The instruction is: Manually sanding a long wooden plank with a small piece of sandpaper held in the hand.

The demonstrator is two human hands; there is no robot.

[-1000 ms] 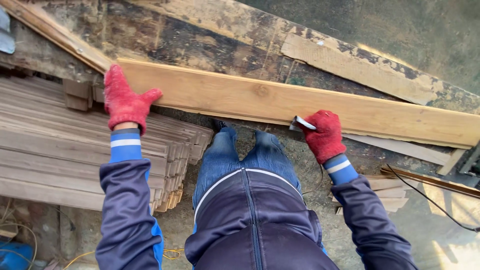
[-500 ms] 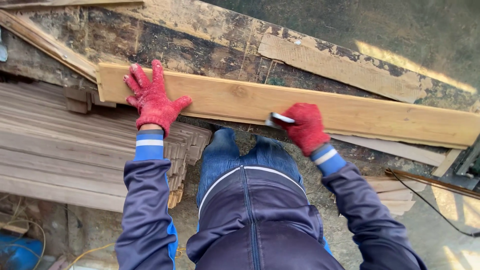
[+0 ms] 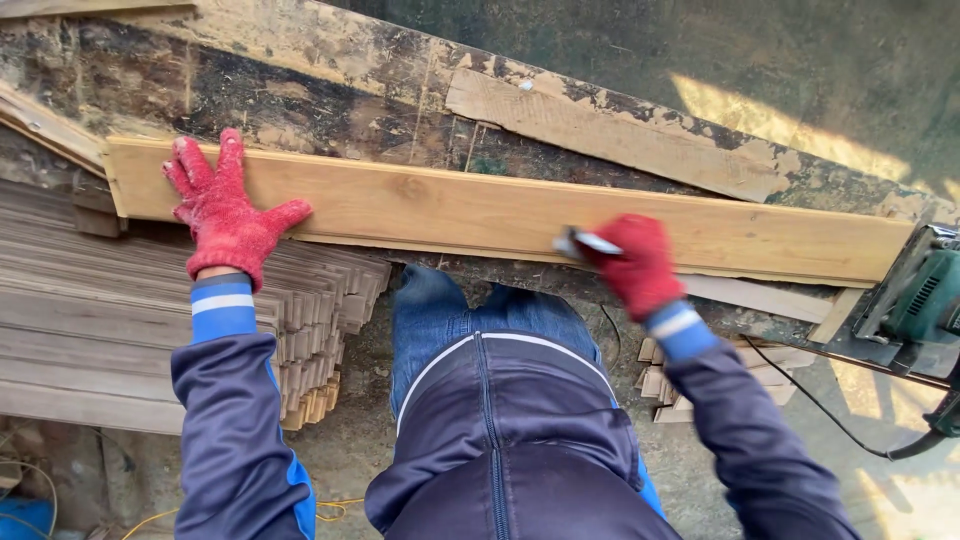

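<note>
The long pale wooden plank (image 3: 500, 212) lies flat across the dark, weathered work surface (image 3: 300, 90), running from far left to the right, where a green power saw (image 3: 920, 295) sits just past its end. It looks stiff and fairly heavy, rough rather than slippery (best steadied by pressing flat on its face, or lifted by its long edges). The left hand (image 3: 225, 215), in a red knit glove, rests on the plank's left end with fingers (image 3: 190, 165) spread wide, gripping nothing. The right hand (image 3: 635, 262), gloved the same, is closed around a small white marking tool (image 3: 588, 242), its tip touching the plank's near edge. A stack of thin wooden slats (image 3: 130, 320) lies below on the left.
</note>
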